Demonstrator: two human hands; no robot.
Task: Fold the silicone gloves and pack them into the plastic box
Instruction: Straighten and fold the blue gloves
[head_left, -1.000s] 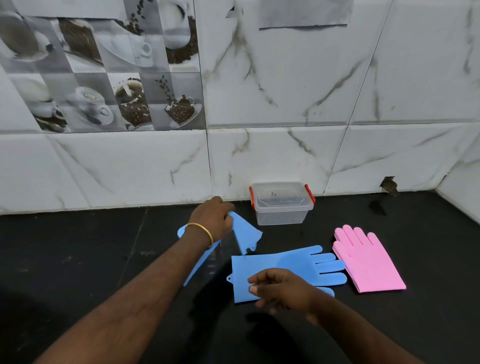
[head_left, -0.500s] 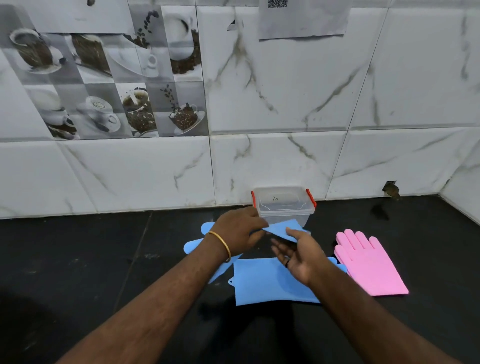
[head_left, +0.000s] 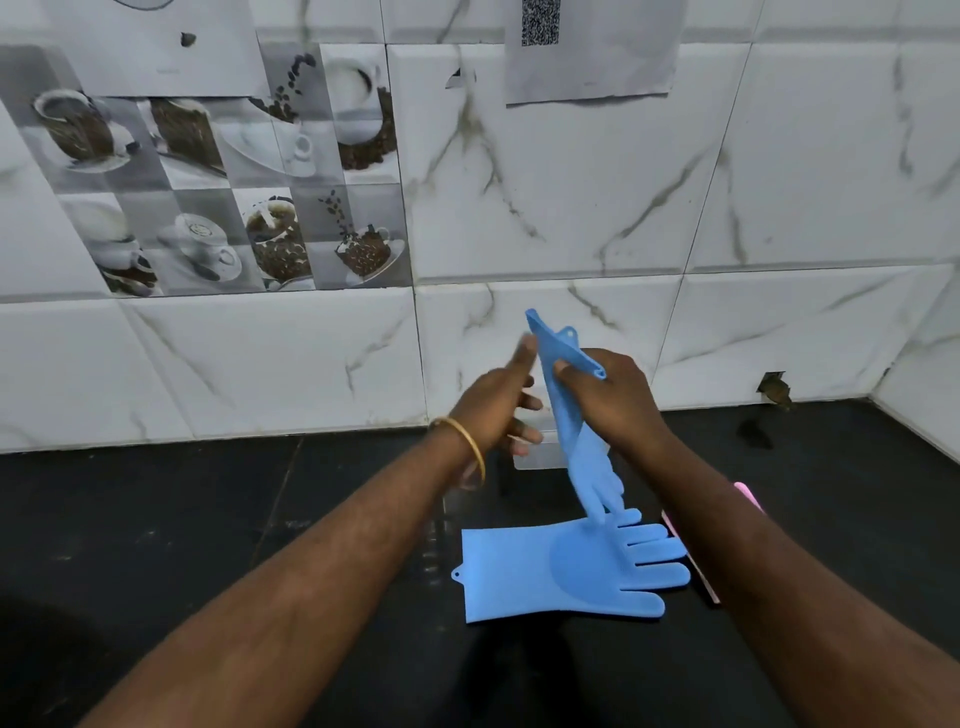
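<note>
A blue silicone glove (head_left: 579, 447) hangs upright in the air, cuff up and fingers down. My right hand (head_left: 613, 400) grips it near the cuff. My left hand (head_left: 498, 405) is beside it on the left with fingers spread, thumb near the cuff, not clearly gripping. A second blue glove (head_left: 561, 566) lies flat on the black counter (head_left: 208, 519) below, fingers pointing right. The clear plastic box (head_left: 535, 452) sits behind my hands, mostly hidden. Only slivers of the pink glove (head_left: 748, 496) show past my right forearm.
The marble-tiled wall (head_left: 571, 208) rises right behind the box, and a side wall closes the counter at the far right. A small dark hole (head_left: 774, 389) sits at the wall's base to the right.
The blue glove has been lifted off the counter and now hangs from my right hand. My left hand has let it go and opened. The camera view has tilted up.
</note>
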